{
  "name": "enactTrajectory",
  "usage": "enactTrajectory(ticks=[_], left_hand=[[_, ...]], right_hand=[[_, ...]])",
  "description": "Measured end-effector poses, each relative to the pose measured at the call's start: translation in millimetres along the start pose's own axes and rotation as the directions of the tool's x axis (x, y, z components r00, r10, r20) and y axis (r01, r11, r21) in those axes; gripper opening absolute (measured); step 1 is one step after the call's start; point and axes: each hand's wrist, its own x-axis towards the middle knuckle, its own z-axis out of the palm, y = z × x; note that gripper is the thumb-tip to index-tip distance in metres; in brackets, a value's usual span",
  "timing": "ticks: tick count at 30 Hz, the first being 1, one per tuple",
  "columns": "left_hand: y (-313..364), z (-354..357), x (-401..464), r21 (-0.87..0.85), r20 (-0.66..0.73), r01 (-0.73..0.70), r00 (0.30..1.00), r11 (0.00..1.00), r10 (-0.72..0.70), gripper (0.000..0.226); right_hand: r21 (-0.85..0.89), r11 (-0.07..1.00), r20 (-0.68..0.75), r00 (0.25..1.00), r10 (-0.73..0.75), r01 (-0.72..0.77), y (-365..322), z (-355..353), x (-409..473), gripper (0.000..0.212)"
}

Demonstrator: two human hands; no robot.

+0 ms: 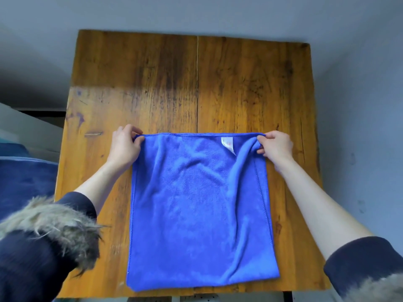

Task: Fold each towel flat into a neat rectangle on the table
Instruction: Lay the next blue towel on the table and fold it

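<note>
The blue microfibre towel (196,205) lies on the wooden table (239,83), its near edge close to the table's near edge and its far edge about midway up the board; a white care label (227,144) shows near the far right corner. The left hand (125,147) pinches the far left corner between thumb and curled fingers; the right hand (275,146) pinches the far right corner the same way, where the cloth bunches into a ridge running down the right side.

The step in hand looks like drawing the far edge taut, either to finish laying one fold or to begin the next; the towel seems already doubled, judging by the layered hem on the right, though I cannot be sure. The next move likely calls for both corners travelling together, level, so that the far edge meets the near edge squarely, and then a smoothing of the right-hand ridge.

There is bare wood beyond the towel and a strip on each side; the near edge has little margin, so cloth dragged nearer could slip over it.
</note>
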Motion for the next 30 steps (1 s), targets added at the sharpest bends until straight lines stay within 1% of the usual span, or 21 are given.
enactTrajectory(ticks=[1,3,4,6,7,10,13,16,18,19,21,23,24,25,27,29,30], left_hand=[[0,0,2,0.0,0.005,0.01,1.0,1.0,-0.01,0.016],[1,1,4,-0.001,0.001,0.021,1.0,1.0,-0.021,0.014],[1,1,5,-0.003,-0.005,0.023,1.0,1.0,-0.023,0.013],[0,1,6,-0.006,-0.011,0.028,1.0,1.0,-0.028,0.013],[-1,1,5,-0.008,-0.009,0.029,1.0,1.0,-0.029,0.013],[-2,1,3,-0.015,-0.004,0.021,1.0,1.0,-0.021,0.013],[-1,2,4,-0.012,-0.005,0.035,0.999,0.999,-0.035,0.013],[0,3,7,0.025,-0.019,0.1,0.995,0.995,-0.099,0.012],[1,3,7,0.063,-0.032,0.159,0.987,0.985,-0.157,0.016],[0,3,7,0.083,-0.031,0.174,0.985,0.981,-0.172,0.019],[0,1,6,0.107,-0.017,0.176,0.984,0.979,-0.175,0.024],[1,-3,4,0.066,-0.009,0.184,0.983,0.981,-0.184,0.022],[2,-7,2,0.009,-0.011,0.201,0.979,0.979,-0.201,0.018],[3,-12,-2,-0.064,-0.012,0.226,0.974,0.972,-0.227,0.014],[7,-24,-9,-0.214,-0.009,0.239,0.969,0.947,-0.247,0.011],[10,-43,-17,-0.376,0.02,0.2,0.978,0.905,-0.208,0.012],[12,-55,-21,-0.47,0.033,0.174,0.983,0.865,-0.18,0.014]], right_hand=[[-0.013,0.999,-0.011,0.999,0.042,-0.042,1,1,3,0.016],[-0.079,0.994,-0.022,0.997,0.073,-0.074,5,2,7,0.011],[-0.104,0.992,-0.024,0.997,0.071,-0.073,6,2,8,0.006],[-0.105,0.993,-0.024,0.998,0.054,-0.056,6,3,10,0.003],[-0.088,0.995,-0.024,0.998,0.05,-0.052,5,3,10,0.005],[-0.046,0.997,-0.025,0.998,0.057,-0.058,4,2,13,0.02],[-0.079,0.996,0.009,0.999,0.044,-0.043,4,2,15,0.029],[-0.168,0.986,0.046,0.999,-0.002,0.009,1,4,17,0.028],[-0.221,0.974,0.048,0.998,-0.032,0.042,-4,5,17,0.024],[-0.22,0.974,0.049,0.998,-0.039,0.048,-5,5,16,0.023],[-0.176,0.984,0.047,0.998,-0.033,0.041,-7,5,14,0.025],[-0.065,0.998,0.057,0.998,-0.004,0.008,-8,1,11,0.019],[0.018,1.0,0.072,0.997,0.009,-0.011,-10,-3,9,0.011],[0.097,0.995,0.093,0.996,0.012,-0.021,-13,-8,5,0.008],[0.242,0.97,0.14,0.99,-0.002,-0.032,-21,-22,-4,0.018],[0.377,0.926,0.17,0.985,-0.031,-0.036,-32,-40,-17,0.017],[0.424,0.906,0.176,0.983,-0.058,-0.022,-38,-51,-24,0.015]])
